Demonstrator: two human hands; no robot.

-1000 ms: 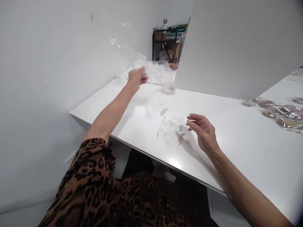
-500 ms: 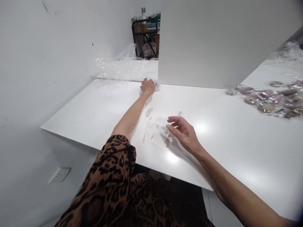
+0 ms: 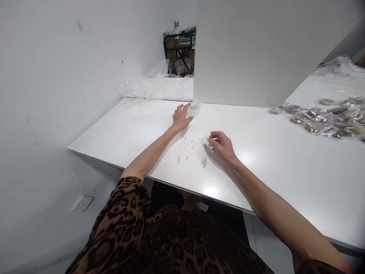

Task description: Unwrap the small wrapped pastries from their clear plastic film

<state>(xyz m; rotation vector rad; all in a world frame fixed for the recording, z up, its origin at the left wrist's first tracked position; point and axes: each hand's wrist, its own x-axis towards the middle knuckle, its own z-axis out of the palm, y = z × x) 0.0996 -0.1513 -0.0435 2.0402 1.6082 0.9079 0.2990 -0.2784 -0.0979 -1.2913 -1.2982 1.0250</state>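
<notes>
My left hand (image 3: 181, 118) is over the far part of the white table, palm down with its fingers spread apart. Its index fingertip is at the edge of a small clear plastic packet (image 3: 195, 108) by the foot of the upright panel; whether they touch I cannot tell. Closer to me and to the right, my right hand (image 3: 222, 146) has thumb and fingers pinched together. A small whitish scrap (image 3: 205, 141), blurred, shows at its fingertips. Grey flaky marks (image 3: 204, 161) lie on the tabletop below and between both hands.
A tall white panel (image 3: 239, 53) rises from the table's back edge. Crumpled clear plastic (image 3: 145, 87) lies at back left. Several clear-wrapped items (image 3: 322, 118) are heaped at far right. A black rack (image 3: 179, 45) stands behind; a white wall (image 3: 57, 76) borders the left.
My left hand has drawn back from the packet and its fingers have spread. My right hand has closed from a loose, parted pose into a pinch with a whitish scrap. The view has shifted slightly.
</notes>
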